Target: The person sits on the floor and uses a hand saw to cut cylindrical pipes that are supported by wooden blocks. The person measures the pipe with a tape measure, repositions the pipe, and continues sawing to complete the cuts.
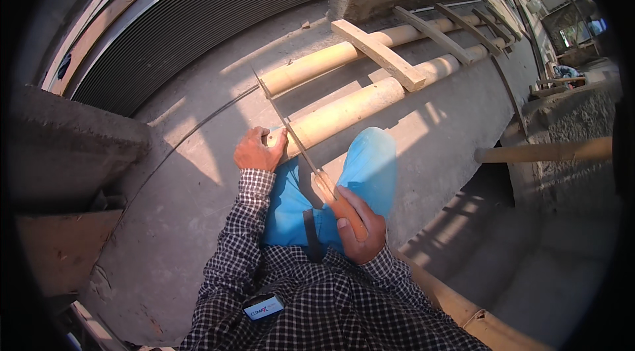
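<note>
A bamboo ladder lies on the concrete floor, with two thick poles and several wooden crosspieces. My left hand (260, 150) is closed around the end of the near bamboo pole (347, 113), its thumb at the pole's tip. In my right hand (368, 226) is the orange wooden handle of a handsaw (289, 123). The narrow blade lies across the near pole, just right of my left fingers, and its tip reaches up by the end of the far bamboo pole (311, 68). Whether the teeth have cut into the bamboo cannot be made out.
The nearest wooden crosspiece (380, 54) bridges both poles. A ribbed metal shutter (218, 17) stands at the upper left, a concrete block (76, 139) at the left. The floor drops away at the right, where another bamboo pole (549, 152) juts out. More bamboo (499, 331) lies at lower right.
</note>
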`<act>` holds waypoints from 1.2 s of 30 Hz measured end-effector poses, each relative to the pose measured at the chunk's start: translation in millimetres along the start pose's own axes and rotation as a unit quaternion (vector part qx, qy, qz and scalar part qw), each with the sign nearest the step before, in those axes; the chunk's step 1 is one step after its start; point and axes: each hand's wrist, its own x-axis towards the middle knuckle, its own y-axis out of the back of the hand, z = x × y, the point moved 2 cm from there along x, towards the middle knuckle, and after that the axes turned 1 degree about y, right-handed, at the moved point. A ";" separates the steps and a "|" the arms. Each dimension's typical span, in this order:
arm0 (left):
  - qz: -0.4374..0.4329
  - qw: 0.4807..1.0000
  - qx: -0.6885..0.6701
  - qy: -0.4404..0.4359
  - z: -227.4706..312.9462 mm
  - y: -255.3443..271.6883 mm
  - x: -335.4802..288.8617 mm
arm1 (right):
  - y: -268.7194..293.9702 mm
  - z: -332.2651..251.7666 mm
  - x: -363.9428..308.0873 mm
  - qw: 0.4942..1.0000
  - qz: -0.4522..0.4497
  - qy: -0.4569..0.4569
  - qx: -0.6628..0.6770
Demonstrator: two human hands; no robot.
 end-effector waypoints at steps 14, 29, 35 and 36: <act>-0.010 1.000 0.008 0.016 4.2 0.7 1.8 | -12.5 14.4 13.5 0.999 0.038 0.019 -0.013; -0.009 1.000 0.001 0.020 7.7 1.4 2.9 | -24.1 13.1 13.7 1.000 0.025 -0.001 -0.002; 0.005 0.989 -0.147 0.030 -14.4 4.1 -2.1 | 18.0 2.0 -70.7 0.998 0.035 0.042 -0.041; 0.027 0.975 -0.211 0.059 -23.4 -0.8 -4.4 | 15.2 5.9 -67.2 0.997 0.047 0.050 -0.035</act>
